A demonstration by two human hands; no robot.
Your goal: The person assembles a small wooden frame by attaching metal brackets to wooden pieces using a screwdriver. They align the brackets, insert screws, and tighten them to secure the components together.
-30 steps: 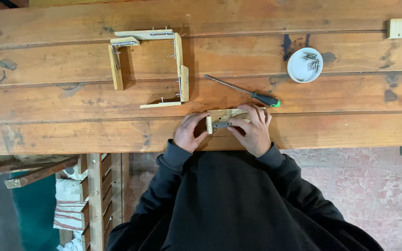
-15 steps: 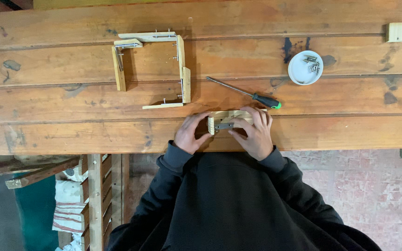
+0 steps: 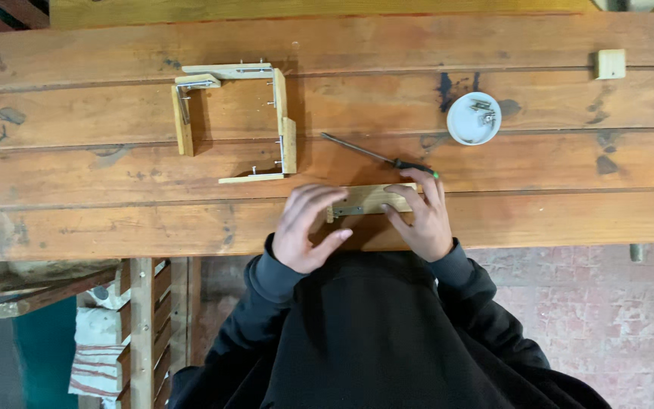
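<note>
Fingers [image 3: 410,198] of right hand [image 3: 420,220] on wood block [image 3: 369,199]; left hand [image 3: 308,227] spread beside.

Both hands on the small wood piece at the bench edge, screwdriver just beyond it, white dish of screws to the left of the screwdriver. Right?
One slip: in the head view the white dish of screws sits right of the screwdriver, not left. Left hand and right hand are on the small wood piece.
</note>
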